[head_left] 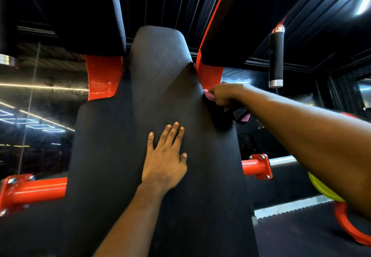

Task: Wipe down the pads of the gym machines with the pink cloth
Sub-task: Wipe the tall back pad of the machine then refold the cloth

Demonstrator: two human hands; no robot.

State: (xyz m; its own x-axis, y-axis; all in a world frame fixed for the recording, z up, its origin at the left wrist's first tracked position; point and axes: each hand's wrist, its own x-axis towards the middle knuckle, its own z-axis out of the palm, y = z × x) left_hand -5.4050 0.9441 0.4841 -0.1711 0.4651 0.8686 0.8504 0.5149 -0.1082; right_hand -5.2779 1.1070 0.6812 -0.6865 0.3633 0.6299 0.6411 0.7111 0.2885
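A large black back pad (120, 146) of a red-framed gym machine fills the middle of the view. My left hand (165, 158) lies flat on the pad's centre with its fingers straight. My right hand (222, 95) grips the pink cloth (208, 95) against the pad's right edge, just below a red frame bar (208, 76). More of the cloth hangs under my wrist, and most of it is hidden by my hand and the pad's edge.
Two black shoulder pads (90, 15) hang above, on red brackets (102, 76). A black handle (276, 56) with chrome ends dangles at the upper right. Red tubes (38, 190) stick out either side of the pad. A yellow-green weight plate (321, 188) sits lower right.
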